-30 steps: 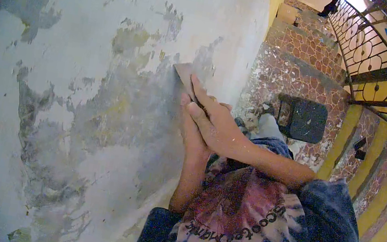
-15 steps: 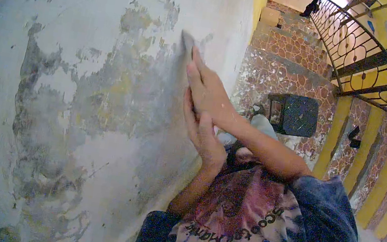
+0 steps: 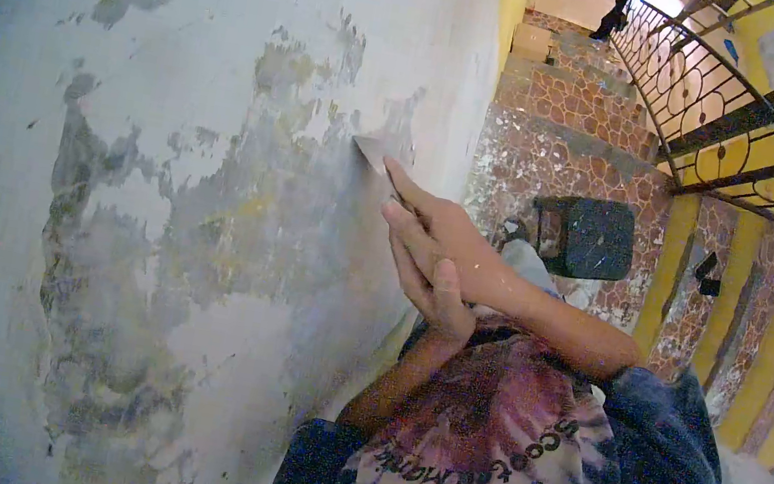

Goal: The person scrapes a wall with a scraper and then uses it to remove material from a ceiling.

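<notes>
My right hand point(image 3: 467, 245) is closed around a scraper point(image 3: 372, 153), its handle hidden in the fingers. The thin metal blade touches the patchy wall point(image 3: 260, 212) at a low angle. From below, my left hand point(image 3: 428, 284) grips my right hand near the wrist, its thumb over the side and its fingers along the underside. Pale specks dot the right hand. Grey and yellowish patches show on the wall where the white coat is broken.
A black stool point(image 3: 597, 239) stands on the speckled, stone-patterned floor at the right. Beyond it run a metal railing point(image 3: 730, 124) and yellow-edged steps point(image 3: 733, 297). A cardboard box point(image 3: 532, 42) sits at the far end by the wall.
Both hands and the scraper have moved down the wall, toward my body. The hold of the hands looks the same, and the view has shifted slightly.
</notes>
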Action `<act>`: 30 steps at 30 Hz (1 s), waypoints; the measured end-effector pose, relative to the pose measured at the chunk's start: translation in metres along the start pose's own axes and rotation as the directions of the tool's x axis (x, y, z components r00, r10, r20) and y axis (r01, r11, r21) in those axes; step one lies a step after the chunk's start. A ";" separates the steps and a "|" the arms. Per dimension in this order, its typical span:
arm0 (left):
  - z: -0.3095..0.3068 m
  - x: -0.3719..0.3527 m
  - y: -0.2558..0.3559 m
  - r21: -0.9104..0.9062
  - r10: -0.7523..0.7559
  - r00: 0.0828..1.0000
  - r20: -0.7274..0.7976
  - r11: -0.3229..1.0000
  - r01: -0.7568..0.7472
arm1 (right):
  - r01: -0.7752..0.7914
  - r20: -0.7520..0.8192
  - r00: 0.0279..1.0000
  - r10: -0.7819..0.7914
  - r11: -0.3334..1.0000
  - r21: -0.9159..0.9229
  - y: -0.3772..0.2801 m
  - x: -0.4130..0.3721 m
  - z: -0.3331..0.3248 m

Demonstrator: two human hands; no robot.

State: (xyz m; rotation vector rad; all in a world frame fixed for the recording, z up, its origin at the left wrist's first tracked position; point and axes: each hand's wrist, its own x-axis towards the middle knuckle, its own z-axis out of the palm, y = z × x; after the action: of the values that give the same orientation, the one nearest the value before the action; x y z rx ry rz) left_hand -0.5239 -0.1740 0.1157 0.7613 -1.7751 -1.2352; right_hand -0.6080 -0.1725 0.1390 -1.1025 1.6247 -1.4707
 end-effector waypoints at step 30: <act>0.005 0.005 -0.016 -0.277 -0.130 0.950 0.284 0.937 0.211 | -0.122 -0.100 0.986 0.135 0.985 0.124 0.026 -0.015 -0.014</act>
State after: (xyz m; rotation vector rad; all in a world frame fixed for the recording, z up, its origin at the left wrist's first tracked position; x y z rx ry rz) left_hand -0.5305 -0.1815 0.1018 0.6034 -1.6893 -1.7503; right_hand -0.6183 -0.1529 0.1144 -0.8498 1.6284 -1.5420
